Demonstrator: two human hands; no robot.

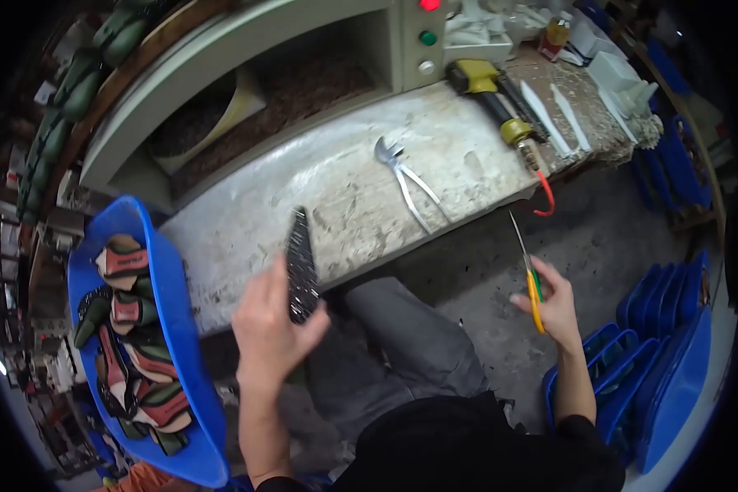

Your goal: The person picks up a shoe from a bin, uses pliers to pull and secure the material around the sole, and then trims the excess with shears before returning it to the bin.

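Note:
My left hand is closed around a narrow, pointed black shoe with shiny specks. The shoe overlaps the front edge of the worn, pale bench, its tip pointing away from me. Off to the right of the bench, over the floor, my right hand grips a slim tool with a pointed metal end and a yellow-and-green handle. Its point is directed up and away. On the bench between the two hands lie metal pincers with pale handles.
At the left, a blue bin holds several shoes on green lasts. A yellow-and-black power tool with a red hose lies at the bench's right. Behind the bench stands a machine housing. Blue bins are stacked at the right.

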